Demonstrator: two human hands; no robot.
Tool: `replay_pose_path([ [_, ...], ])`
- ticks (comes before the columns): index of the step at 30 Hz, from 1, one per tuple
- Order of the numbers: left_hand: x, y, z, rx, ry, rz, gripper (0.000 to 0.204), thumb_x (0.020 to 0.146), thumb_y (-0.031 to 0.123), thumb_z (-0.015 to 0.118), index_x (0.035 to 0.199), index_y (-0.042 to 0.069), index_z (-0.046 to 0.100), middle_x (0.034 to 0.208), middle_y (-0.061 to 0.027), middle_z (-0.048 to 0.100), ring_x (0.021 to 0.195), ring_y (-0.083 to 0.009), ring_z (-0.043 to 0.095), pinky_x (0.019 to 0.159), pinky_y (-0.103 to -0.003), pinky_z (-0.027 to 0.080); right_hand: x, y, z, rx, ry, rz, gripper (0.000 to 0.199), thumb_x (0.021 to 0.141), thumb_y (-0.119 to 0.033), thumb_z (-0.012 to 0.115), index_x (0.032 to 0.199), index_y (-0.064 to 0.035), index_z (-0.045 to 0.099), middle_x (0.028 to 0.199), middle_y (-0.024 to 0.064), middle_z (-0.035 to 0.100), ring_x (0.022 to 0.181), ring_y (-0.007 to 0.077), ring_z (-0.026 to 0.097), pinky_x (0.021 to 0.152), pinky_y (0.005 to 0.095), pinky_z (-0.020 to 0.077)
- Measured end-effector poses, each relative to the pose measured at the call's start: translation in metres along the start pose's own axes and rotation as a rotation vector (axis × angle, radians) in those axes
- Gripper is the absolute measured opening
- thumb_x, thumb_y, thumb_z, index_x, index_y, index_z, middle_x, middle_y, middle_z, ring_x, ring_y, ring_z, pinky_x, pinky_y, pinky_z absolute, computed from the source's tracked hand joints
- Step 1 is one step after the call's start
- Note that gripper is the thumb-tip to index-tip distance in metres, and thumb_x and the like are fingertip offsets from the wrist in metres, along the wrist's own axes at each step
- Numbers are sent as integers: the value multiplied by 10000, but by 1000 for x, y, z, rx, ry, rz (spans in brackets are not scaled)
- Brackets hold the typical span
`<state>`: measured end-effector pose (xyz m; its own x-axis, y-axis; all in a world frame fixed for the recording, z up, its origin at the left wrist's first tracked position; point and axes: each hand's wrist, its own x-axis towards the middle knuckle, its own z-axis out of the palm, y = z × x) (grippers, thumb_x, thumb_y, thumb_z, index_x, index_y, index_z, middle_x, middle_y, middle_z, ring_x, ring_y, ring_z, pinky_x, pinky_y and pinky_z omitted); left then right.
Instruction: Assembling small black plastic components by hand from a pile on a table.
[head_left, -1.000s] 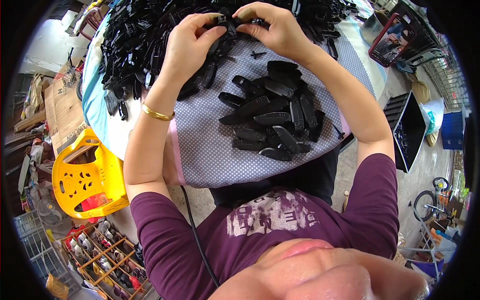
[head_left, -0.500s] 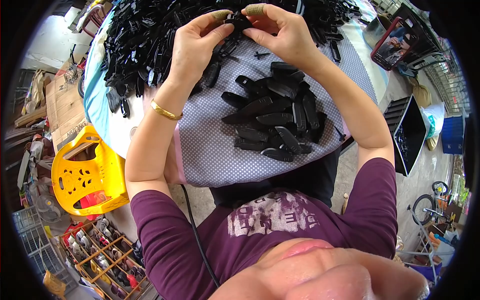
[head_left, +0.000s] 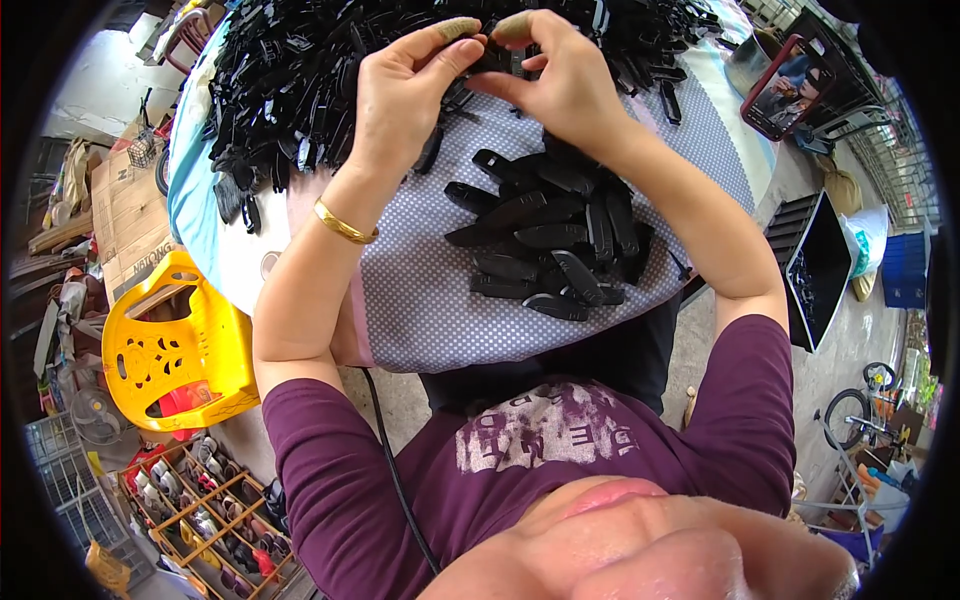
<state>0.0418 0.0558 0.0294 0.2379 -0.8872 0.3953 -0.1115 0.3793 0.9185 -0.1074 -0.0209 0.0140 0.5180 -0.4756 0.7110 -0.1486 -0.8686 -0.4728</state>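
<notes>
Change: we have both hands further up the frame than a second ago, now at top centre, clear of the near pile. Left hand (head_left: 400, 90) and right hand (head_left: 565, 85) meet fingertip to fingertip, both closed on one small black part (head_left: 497, 60); most of it is hidden by the fingers, so we cannot tell its exact shape. We judge the part is being worked between the fingers, not yet laid down.

Near pile (head_left: 560, 240): black parts on the dotted cloth (head_left: 430, 310), centre frame, unchanged.

Far heap (head_left: 290, 80): loose black parts across the upper left and top.

Edges: desk (head_left: 215, 250) rim curves down the left; the cloth's front edge hangs at centre. Open cloth lies left of the near pile.

Beyond: yellow stool (head_left: 170, 350) lower left, phone (head_left: 790, 85) upper right.
</notes>
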Motion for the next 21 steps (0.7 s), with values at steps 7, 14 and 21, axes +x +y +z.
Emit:
replay_pose_path([
  [7, 2, 11, -8, 99, -119, 128, 203, 826, 90, 653, 1009, 4, 668, 877, -68, 685, 837, -109, 637, 775, -201, 502, -4, 5, -4, 378, -403, 249, 299, 837, -153, 662, 1084, 6, 608, 810, 24, 653, 709, 33, 553, 607, 183, 447],
  [14, 5, 6, -14, 23, -173, -45, 223, 854, 69, 610, 1063, -3, 643, 940, -94, 672, 871, -139, 634, 838, -218, 483, 2, 13, -5, 317, -445, 193, 283, 791, -217, 705, 979, -9, 665, 740, 72, 652, 633, 80, 567, 582, 215, 452],
  [21, -26, 40, 21, 542, -558, 184, 321, 704, 78, 742, 1010, 57, 646, 998, -54, 664, 733, -98, 606, 655, -232, 502, 29, 57, -66, -195, -107, 316, 187, 779, -155, 641, 883, -1, 662, 770, 131, 654, 721, 194, 641, 660, 285, 490],
])
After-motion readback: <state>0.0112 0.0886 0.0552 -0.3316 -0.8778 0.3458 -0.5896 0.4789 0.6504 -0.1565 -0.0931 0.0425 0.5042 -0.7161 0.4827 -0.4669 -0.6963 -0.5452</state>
